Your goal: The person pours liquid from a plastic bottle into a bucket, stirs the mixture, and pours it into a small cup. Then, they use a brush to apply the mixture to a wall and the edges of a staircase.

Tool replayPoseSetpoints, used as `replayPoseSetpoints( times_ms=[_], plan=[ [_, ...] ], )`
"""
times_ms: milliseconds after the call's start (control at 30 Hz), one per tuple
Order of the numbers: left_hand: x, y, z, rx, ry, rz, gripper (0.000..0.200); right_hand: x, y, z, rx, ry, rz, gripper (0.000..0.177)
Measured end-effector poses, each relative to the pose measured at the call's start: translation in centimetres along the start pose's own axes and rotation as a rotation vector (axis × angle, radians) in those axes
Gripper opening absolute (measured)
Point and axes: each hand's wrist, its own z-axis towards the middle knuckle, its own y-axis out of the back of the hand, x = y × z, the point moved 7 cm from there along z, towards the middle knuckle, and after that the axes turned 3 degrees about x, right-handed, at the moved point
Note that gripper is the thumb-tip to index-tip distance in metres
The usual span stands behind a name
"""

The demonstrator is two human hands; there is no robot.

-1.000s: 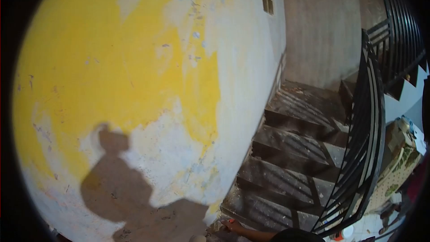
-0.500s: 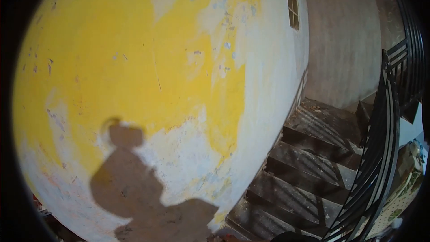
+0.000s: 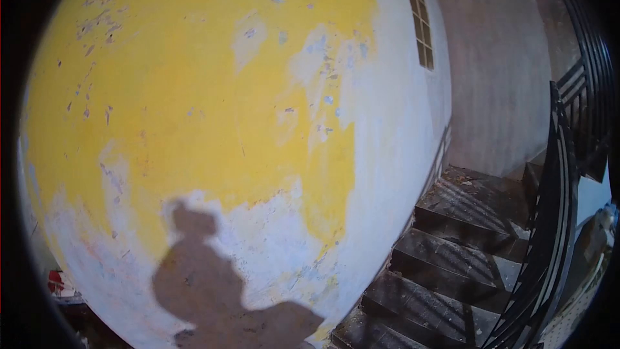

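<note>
Neither my left hand nor my right hand shows in the head view. Ahead stands a wall [image 3: 194, 90] with yellow paint that is patchy and chipped. White or pale areas show along its lower part and right side. A person's dark shadow [image 3: 206, 284] falls on the lower wall, with a boxy shape at its top. What my hands hold or touch is hidden.
Dark stairs [image 3: 445, 252] with dust and debris climb at the right, beside a black metal railing [image 3: 555, 220]. A narrow barred window [image 3: 418, 22] is high on the wall. A red and white object [image 3: 59, 282] lies at the lower left edge.
The view has tilted up and shifted slightly left, so the wall, window and stairs sit lower in it. The shadow has moved down and right in the picture. The red and white object shows more.
</note>
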Motion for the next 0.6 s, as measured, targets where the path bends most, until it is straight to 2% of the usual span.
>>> replayPoseSetpoints(
  times_ms=[67,133,200,233,267,300,333,367,400,433,500,600],
  plan=[
    [-0.9,-0.5,-0.6,-0.037,-0.083,0.064,0.022,-0.3,-0.3,-0.3,0.034,0.062,-0.058,0.047],
    [-3.0,0.5,-1.8,-0.062,-0.096,0.057,0.022,-1.3,-0.8,-1.2,0.092,0.212,-0.211,0.048],
    [-8.5,7.2,-3.0,-0.029,0.017,-0.097,0.022,-2.2,-2.0,-3.4,0.227,0.521,-0.557,0.049],
    [-7.4,5.5,-3.9,0.09,0.2,-0.377,0.023,-2.8,-2.7,-4.6,0.289,0.664,-0.699,0.05],
    [-7.9,5.8,-4.5,0.074,0.238,-0.355,0.023,-3.9,-3.4,-5.2,0.347,0.69,-0.734,0.051],
    [-8.3,6.1,-5.2,0.059,0.276,-0.333,0.023,-5.0,-4.0,-5.2,0.404,0.626,-0.691,0.052],
    [-8.8,6.4,-5.9,0.044,0.314,-0.313,0.024,-7.4,-4.8,-4.1,0.504,0.301,-0.376,0.051],
    [-8.9,6.3,-7.0,0.013,0.427,-0.479,0.025,-9.8,-5.3,-3.4,0.481,-0.066,0.111,0.05],
    [-9.1,6.5,-8.2,-0.039,0.54,-0.645,0.025,-11.6,-6.0,-3.4,0.329,-0.351,0.461,0.049],
    [-9.4,7.2,-9.2,-0.079,0.629,-0.767,0.027,-11.8,-6.5,-3.6,0.295,-0.4,0.549,0.051],
    [-9.7,5.8,-11.3,-0.146,0.629,-0.769,0.03,-12.0,-8.0,-5.2,0.387,-0.408,0.619,0.042],
    [-11.2,6.9,-14.2,-0.097,0.709,-0.853,0.038,-16.2,-9.0,-6.2,0.375,-0.482,0.594,0.038]
  ],
)
